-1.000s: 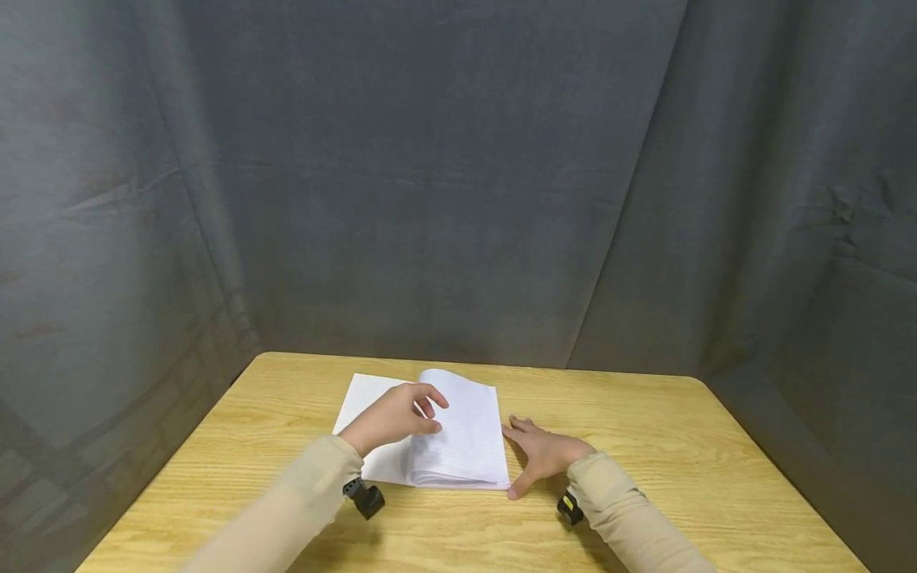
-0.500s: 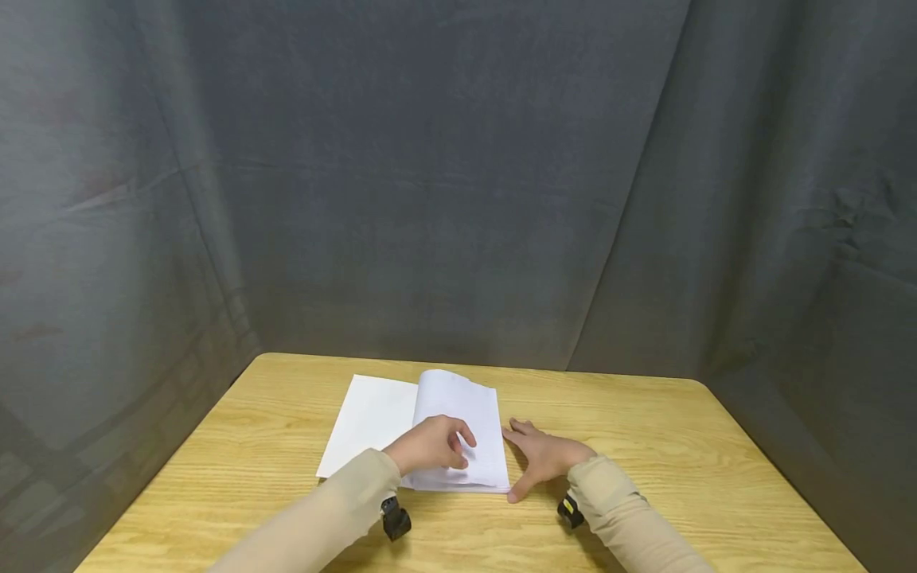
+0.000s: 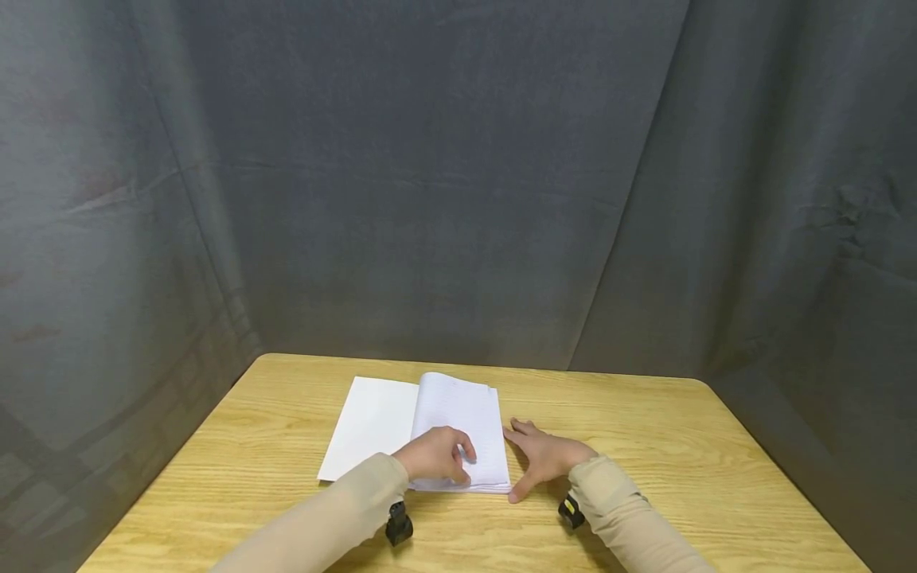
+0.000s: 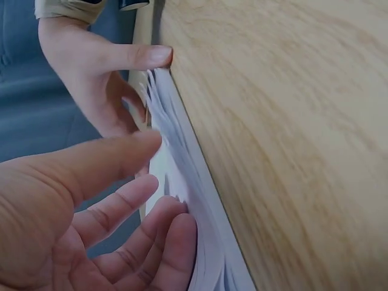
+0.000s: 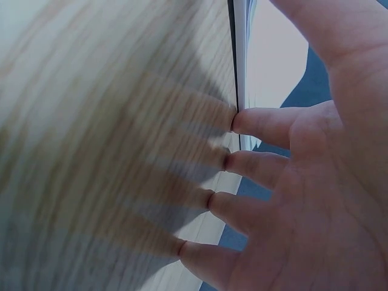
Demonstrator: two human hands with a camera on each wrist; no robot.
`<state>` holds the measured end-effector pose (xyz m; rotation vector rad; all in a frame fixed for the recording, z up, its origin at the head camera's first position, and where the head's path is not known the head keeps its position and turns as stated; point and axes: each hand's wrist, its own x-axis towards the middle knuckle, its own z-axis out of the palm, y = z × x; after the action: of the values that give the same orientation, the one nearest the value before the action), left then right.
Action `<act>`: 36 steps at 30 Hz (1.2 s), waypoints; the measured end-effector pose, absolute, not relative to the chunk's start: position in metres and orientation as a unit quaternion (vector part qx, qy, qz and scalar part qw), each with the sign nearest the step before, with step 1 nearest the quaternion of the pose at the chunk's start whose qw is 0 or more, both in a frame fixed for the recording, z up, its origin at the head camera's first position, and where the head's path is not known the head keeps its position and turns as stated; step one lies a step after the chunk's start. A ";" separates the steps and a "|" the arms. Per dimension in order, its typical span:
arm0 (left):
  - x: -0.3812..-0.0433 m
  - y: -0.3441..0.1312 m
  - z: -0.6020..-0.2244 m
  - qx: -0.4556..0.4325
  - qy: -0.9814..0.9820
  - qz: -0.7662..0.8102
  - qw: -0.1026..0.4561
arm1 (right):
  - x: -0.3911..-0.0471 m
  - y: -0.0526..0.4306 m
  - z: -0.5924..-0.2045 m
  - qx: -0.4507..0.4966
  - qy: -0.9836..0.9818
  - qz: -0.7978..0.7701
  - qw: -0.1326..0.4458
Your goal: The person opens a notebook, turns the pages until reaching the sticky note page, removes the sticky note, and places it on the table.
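An open paper booklet (image 3: 454, 406) lies on the table, its faintly lined right-hand pages bulging up near the fold. The left side (image 3: 374, 422) is a plain white leaf lying flat. My left hand (image 3: 433, 454) is over the lower part of the right-hand pages, fingers loosely bent and nothing between them. In the left wrist view, fingertips of the left hand (image 4: 36, 212) are close to the loose page edges (image 4: 182, 145); contact is unclear. My right hand (image 3: 546, 455) spreads along the booklet's right edge, thumb at the near corner, with the fingertips (image 5: 242, 121) resting on the wood.
The wooden table (image 3: 680, 446) has rounded far corners and extends on both sides of the booklet. Dark grey cloth (image 3: 444, 199) hangs behind it and along both sides. A small black camera (image 3: 398, 524) is strapped at the left wrist, another (image 3: 571, 512) at the right.
The left hand has moved right and nearer to me, from the fold to the lower right-hand page. The left leaf now lies lower and flatter. My right hand has stayed in place.
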<state>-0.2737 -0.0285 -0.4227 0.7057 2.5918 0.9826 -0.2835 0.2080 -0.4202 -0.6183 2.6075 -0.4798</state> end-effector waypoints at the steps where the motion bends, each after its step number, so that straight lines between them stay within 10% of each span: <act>1: -0.273 -0.028 -0.423 0.247 0.899 0.334 0.140 | -0.283 0.208 -0.420 -0.222 0.937 -0.172 0.207; 36: -0.276 -0.030 -0.421 0.263 0.900 0.312 0.153 | -0.282 0.207 -0.418 -0.221 0.938 -0.171 0.206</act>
<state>-0.2759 -0.0300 -0.4212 0.7540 2.5818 0.8953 -0.2817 0.2067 -0.4179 -0.6159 2.6134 -0.4767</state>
